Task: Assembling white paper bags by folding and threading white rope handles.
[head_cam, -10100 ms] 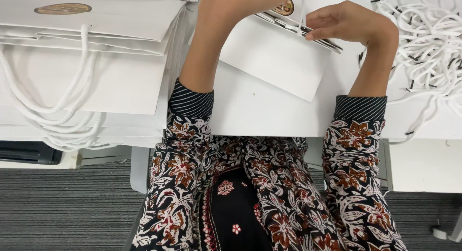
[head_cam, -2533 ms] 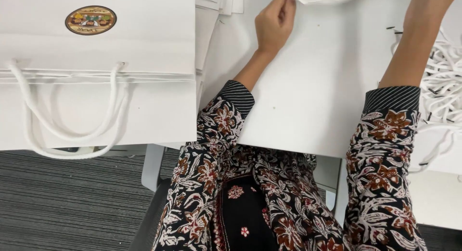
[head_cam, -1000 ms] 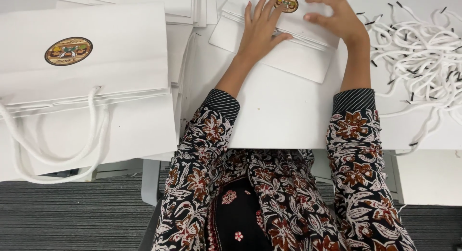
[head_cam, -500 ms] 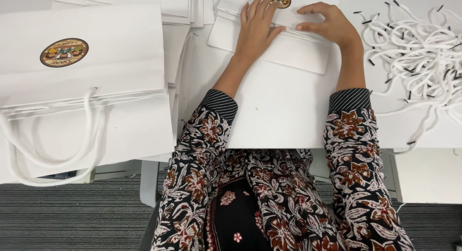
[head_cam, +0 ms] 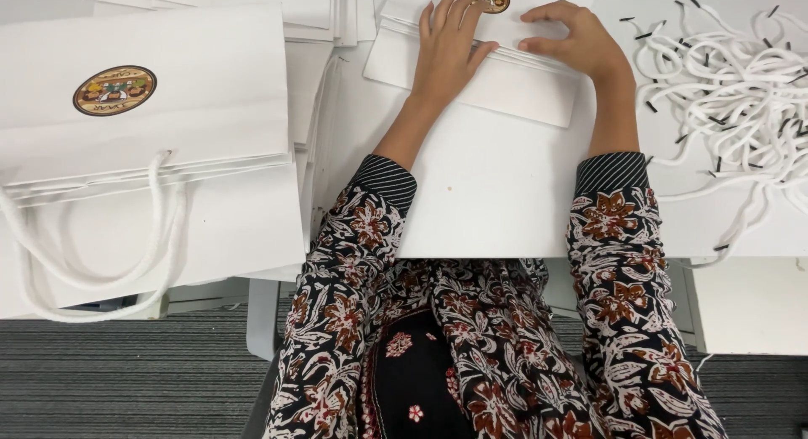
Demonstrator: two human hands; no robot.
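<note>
Left hand (head_cam: 444,47), right hand (head_cam: 576,43), paper bag (head_cam: 497,77) cropped

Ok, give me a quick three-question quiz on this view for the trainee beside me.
1. True or false: both hands rest on the flat white paper bag at the top of the table.
2. Which side of the table holds the pile of loose white cords? A) the person's left B) the person's right C) under the bag
3. What hangs over the table edge from the stack of finished bags?

Key
1. True: the left hand lies flat on it and the right hand presses its fold with the fingertips.
2. B.
3. White rope handles.
</note>
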